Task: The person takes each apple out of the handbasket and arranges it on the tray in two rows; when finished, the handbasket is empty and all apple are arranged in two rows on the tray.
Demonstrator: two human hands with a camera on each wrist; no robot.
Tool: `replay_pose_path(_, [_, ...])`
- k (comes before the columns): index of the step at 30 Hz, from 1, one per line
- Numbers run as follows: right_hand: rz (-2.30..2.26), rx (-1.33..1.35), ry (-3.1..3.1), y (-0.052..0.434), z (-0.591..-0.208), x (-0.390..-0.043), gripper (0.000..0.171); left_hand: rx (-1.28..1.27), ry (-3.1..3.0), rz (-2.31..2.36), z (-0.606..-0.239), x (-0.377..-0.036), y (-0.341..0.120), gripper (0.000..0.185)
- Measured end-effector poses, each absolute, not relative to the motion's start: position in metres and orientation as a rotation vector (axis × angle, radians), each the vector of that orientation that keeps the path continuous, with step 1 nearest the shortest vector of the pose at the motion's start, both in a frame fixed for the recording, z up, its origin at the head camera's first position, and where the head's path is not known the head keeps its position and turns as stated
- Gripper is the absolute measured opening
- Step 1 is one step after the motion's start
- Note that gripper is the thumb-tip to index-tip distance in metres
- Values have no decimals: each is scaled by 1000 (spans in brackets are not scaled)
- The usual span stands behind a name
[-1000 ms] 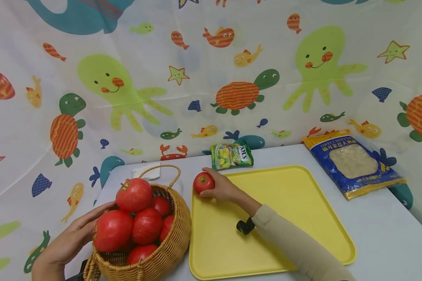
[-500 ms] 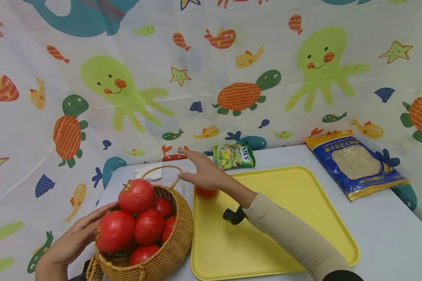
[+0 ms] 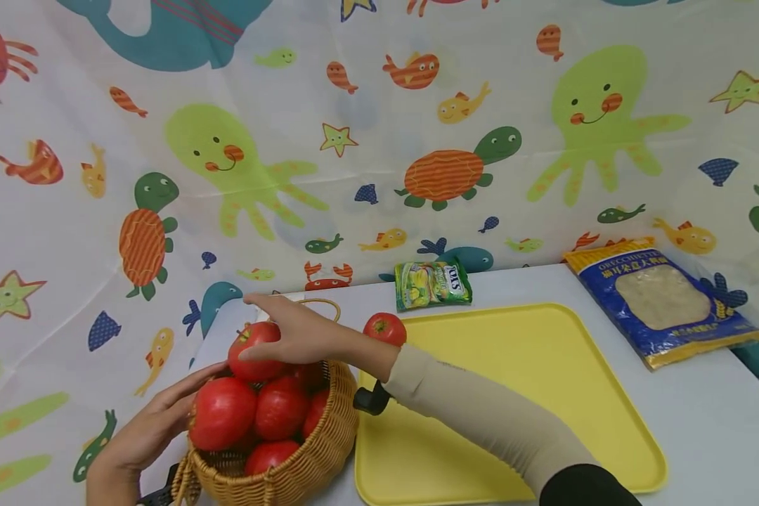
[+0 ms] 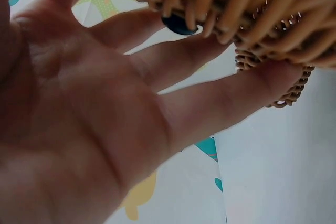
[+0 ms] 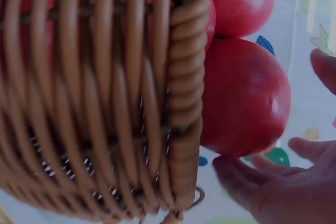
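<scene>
**Where everything sits on your worktop**

On the worktop in front of you, the basket stands at the near left, with tomatoes piled in it. Your left hand lies against the basket's left side, and your right hand rests on the topmost tomato of the pile. Just right of the basket lies the tray, with one tomato on its far left corner. Behind the tray sits a small packet, and a larger bag lies to the tray's far right. A curtain hangs behind it all.
</scene>
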State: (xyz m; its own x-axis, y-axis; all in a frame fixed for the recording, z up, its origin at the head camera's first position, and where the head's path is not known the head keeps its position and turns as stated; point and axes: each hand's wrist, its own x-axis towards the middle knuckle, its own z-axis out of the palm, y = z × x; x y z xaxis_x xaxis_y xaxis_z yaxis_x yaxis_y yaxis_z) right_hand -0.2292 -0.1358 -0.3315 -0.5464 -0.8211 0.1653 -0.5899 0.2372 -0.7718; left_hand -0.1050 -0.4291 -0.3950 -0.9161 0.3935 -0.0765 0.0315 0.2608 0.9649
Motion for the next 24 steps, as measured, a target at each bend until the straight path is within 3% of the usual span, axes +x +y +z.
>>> replay_pose_path(13, [-854, -1271, 2383, -149, -334, -220, 82, 385, 2234, 1706, -396, -106, -430, 49])
replay_pose_path(24, [-1234, -1234, 2348, -116, -331, -225, 85, 417, 2219, 1721, -398, -106, -431, 50])
